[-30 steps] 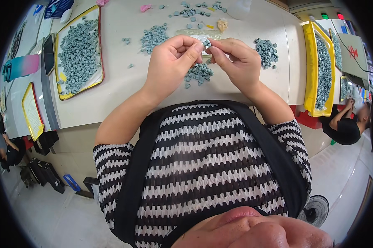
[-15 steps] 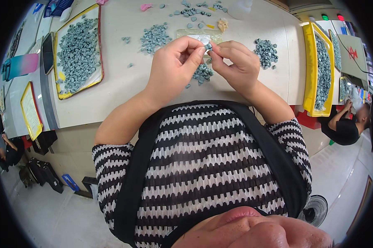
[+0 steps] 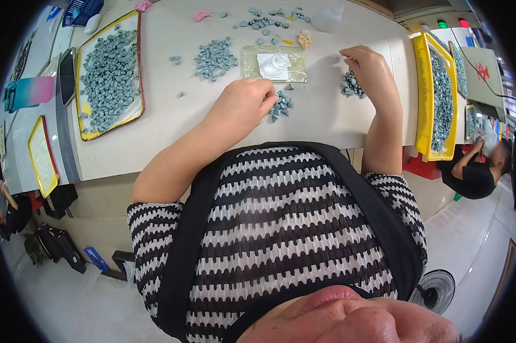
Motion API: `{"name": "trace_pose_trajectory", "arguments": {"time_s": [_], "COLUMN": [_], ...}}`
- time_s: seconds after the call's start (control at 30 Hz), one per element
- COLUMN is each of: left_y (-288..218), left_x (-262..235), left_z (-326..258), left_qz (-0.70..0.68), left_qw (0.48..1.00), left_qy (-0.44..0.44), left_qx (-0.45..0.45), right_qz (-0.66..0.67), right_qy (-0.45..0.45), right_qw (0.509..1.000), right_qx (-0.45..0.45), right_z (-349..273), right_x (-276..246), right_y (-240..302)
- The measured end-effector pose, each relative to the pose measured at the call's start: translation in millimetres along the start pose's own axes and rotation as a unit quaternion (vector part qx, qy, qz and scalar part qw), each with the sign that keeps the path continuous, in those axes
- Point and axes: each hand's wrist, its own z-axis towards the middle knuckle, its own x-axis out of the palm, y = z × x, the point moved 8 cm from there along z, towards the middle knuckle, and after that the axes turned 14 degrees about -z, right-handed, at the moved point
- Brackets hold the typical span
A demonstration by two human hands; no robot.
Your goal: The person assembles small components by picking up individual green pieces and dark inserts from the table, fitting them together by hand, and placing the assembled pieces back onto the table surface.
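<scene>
At the front middle of the table, my left hand (image 3: 243, 102) is curled, its fingertips at the edge of a small pile of grey-green stones (image 3: 282, 106). Anything between those fingertips is hidden. Further right, my right hand (image 3: 371, 71) hovers at another heap of dark-edged stones (image 3: 351, 86) and partly covers it. Its fingers are bent loosely and stand apart, and no stone shows in them. A clear plastic bag with a white paper and a round clear piece (image 3: 275, 67) lies between the hands, just beyond the small pile.
More stones (image 3: 215, 59) lie in a heap left of the bag; others (image 3: 263, 23) are scattered at the back. A yellow-rimmed tray (image 3: 85, 136) full of stones stands left, a yellow bin (image 3: 423, 123) right. A phone (image 3: 67, 74) lies beside the tray. Another person (image 3: 469, 171) sits far right.
My hands were together over the bag, pinching a small stone. They have parted: the left has come down to the small pile, the right has moved to the right-hand heap.
</scene>
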Motion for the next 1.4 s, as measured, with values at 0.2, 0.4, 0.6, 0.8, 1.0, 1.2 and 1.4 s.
{"name": "trace_pose_trajectory", "arguments": {"time_s": [0.2, 0.4, 0.6, 0.8, 1.0, 1.2, 1.4], "left_y": [-2, 16, 14, 3, -4, -1, 15], "left_x": [-41, -47, -41, -47, -50, -18, -7], "left_z": [3, 9, 10, 11, 9, 5, 5], "left_qz": [0.113, 0.199, 0.224, 0.2, -0.036, -0.195, -0.354], "left_qw": [0.977, 0.964, 0.961, 0.954, 0.984, 0.977, 0.925], "left_qy": [-0.165, -0.158, -0.134, -0.184, -0.173, -0.08, -0.017], "left_qx": [0.072, 0.084, 0.096, 0.126, 0.032, -0.024, -0.134], "right_qz": [-0.005, -0.01, -0.042, 0.035, 0.209, 0.227, 0.224], "right_qy": [0.102, 0.073, 0.057, 0.058, 0.032, -0.074, -0.128], "right_qw": [0.987, 0.994, 0.996, 0.995, 0.977, 0.951, 0.941], "right_qx": [0.123, 0.086, 0.047, 0.077, -0.013, -0.195, -0.217], "right_z": [-4, -4, -2, -3, 0, -11, -12], "right_x": [17, 19, 24, 12, -1, -22, -29], "right_y": [-12, -16, -19, -9, 43, 122, 123]}}
